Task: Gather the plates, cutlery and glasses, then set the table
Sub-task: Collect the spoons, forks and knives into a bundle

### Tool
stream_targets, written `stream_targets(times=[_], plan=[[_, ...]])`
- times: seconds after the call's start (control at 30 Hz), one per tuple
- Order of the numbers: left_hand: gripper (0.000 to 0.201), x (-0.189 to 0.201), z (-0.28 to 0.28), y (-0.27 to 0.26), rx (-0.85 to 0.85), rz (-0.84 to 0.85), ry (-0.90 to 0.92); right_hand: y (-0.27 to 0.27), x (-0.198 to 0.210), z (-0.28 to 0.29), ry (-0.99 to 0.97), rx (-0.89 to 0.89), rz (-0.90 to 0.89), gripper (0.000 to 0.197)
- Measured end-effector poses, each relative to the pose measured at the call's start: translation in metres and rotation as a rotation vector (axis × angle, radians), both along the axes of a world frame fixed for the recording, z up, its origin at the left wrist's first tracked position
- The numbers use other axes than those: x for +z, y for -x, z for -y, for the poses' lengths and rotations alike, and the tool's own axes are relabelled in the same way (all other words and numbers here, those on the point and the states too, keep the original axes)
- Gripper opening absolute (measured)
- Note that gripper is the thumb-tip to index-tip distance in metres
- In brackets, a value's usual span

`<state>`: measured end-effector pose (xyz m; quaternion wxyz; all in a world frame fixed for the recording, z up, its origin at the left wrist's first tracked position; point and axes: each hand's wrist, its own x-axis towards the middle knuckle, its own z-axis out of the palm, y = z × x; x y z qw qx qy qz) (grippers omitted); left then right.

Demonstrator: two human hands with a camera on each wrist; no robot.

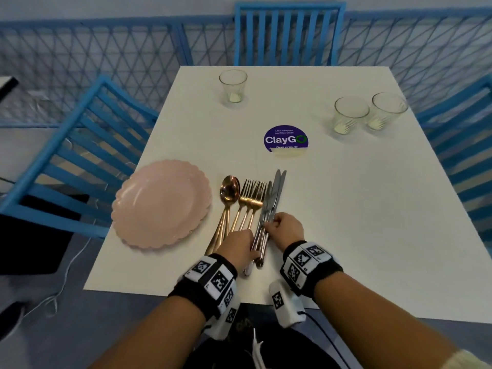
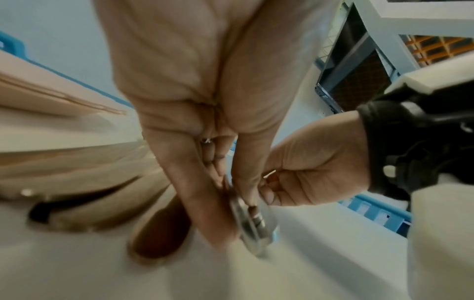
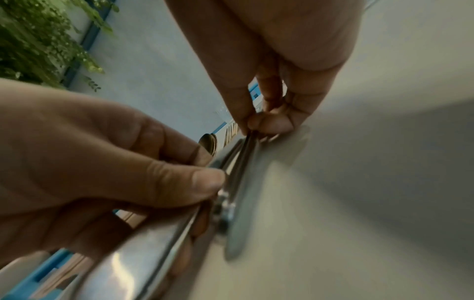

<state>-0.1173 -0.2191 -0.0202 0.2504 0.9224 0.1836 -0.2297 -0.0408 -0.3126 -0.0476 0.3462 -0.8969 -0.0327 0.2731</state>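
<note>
A bunch of silver knives [image 1: 274,193] lies on the white table [image 1: 346,209], to the right of the gold forks [image 1: 253,193] and copper spoons [image 1: 229,193]. My left hand [image 1: 239,246] grips the knife handles [image 3: 231,162] near their ends. My right hand [image 1: 285,226] pinches the same knives [image 2: 251,221] a little further up. A stack of pink scalloped plates [image 1: 162,203] sits to the left of the cutlery. One glass [image 1: 233,86] stands at the far side, two more glasses [image 1: 351,115] at the right.
A purple ClayGo sticker [image 1: 286,139] marks the table's middle. Blue slatted chairs stand at the left [image 1: 80,155], far end [image 1: 288,33] and right [image 1: 468,155]. A blue lattice fence [image 1: 106,62] runs behind. A cable trails on the floor at lower left.
</note>
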Motion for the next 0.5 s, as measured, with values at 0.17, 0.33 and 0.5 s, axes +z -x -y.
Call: stream_targets(times=[0.17,0.33,0.5], plan=[[0.025,0.002,-0.005,-0.003,0.014,0.039,-0.034,-0.002,0.001,0.002,-0.008,-0.049,-0.034,0.023],[0.027,0.001,-0.007,-0.005,0.009,0.044,-0.067,-0.003,-0.001,0.005,-0.109,-0.089,-0.011,0.03],[0.031,-0.001,-0.01,-0.006,0.008,0.042,-0.123,-0.005,-0.005,0.011,-0.129,0.012,0.044,0.029]])
